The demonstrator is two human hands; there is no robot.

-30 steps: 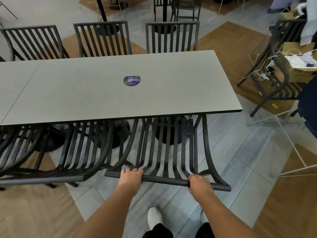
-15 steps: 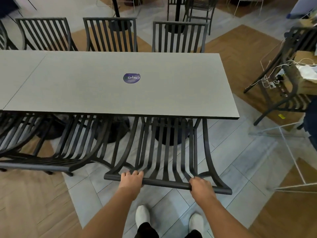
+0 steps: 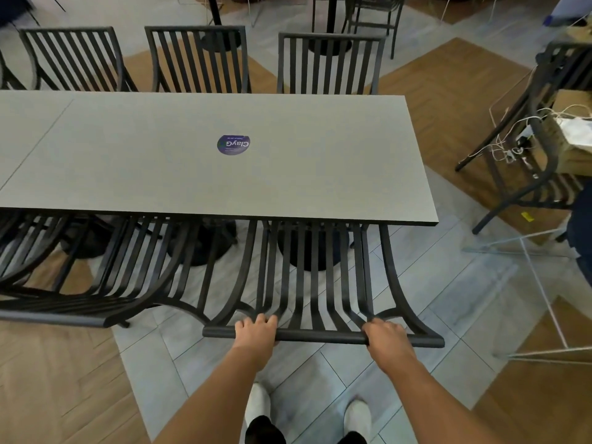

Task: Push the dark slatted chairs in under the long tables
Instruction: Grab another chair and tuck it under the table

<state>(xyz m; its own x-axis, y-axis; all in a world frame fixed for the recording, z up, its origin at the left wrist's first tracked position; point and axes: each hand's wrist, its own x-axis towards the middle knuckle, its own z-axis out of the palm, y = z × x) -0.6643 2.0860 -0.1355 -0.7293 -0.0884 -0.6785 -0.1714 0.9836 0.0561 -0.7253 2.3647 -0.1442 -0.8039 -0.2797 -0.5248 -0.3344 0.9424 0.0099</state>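
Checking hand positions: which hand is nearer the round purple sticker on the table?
Left. The left hand grips the chair's top rail almost directly below the sticker; the right hand grips farther right.

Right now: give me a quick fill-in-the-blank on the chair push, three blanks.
1. Both hands, left hand and right hand, grip the chair's top ____.
2. The round sticker lies on the ____.
3. Across the table, ____ chair backs stand fully in view.

Missing words: rail; table; three

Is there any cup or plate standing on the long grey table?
No, the table carries only a round dark sticker.
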